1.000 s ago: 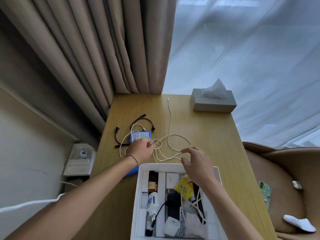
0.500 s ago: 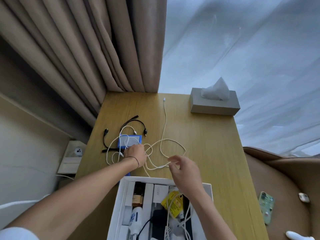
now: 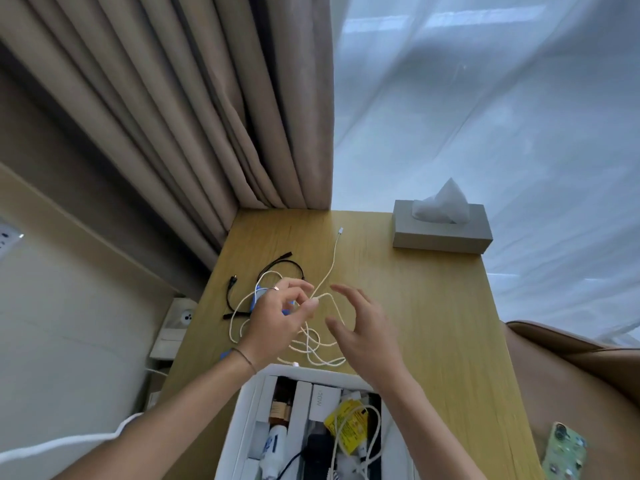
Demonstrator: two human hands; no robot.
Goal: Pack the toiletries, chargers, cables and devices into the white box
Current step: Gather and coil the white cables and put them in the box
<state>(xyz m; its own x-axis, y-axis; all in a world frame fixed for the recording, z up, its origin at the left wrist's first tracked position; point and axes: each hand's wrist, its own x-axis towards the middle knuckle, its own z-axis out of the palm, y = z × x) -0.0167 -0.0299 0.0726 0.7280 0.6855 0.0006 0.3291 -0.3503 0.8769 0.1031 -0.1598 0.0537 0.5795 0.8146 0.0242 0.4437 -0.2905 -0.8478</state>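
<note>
A long white cable (image 3: 331, 261) lies tangled on the wooden table (image 3: 433, 306), one plug end reaching toward the far edge. My left hand (image 3: 277, 318) pinches a loop of this cable between thumb and fingers, lifted slightly. My right hand (image 3: 365, 332) hovers just right of the loops, fingers spread, holding nothing. A blue device (image 3: 259, 296) is mostly hidden behind my left hand. A black cable (image 3: 277, 266) lies at the table's left. The white box (image 3: 242, 420) sits at the near edge, holding bottles, a white charger, a yellow packet and cables.
A grey tissue box (image 3: 441, 233) stands at the far right corner. Beige curtains (image 3: 207, 116) hang behind the table's left; sheer white ones hang to the right. A brown chair (image 3: 588, 375) with a green phone (image 3: 564, 452) is at right. A wall socket (image 3: 180, 318) is at left.
My left hand has lifted off the blue device, now pinching a cable loop. My right hand let go of the cable and opened. The view tilted up, so less of the box shows.
</note>
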